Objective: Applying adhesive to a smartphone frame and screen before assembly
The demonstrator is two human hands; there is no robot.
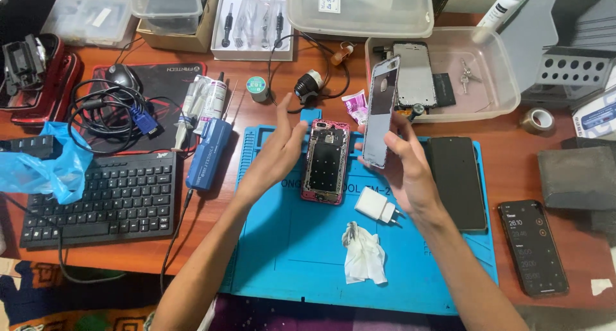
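Right hand (404,167) fingers clamp a phone frame (380,113) upright, seemingly for inspection; left hand (279,151) fingers apart beside the opened phone (326,161)

Both forearms reached far from the near edge. The left hand (279,148) was open, fingers spread; the right hand (404,164) was raised, its fingers curled in a grip.

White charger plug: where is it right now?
In the head view, the white charger plug lies on the blue mat, just below the opened phone body, above the crumpled white tissue, beside the right hand's wrist.
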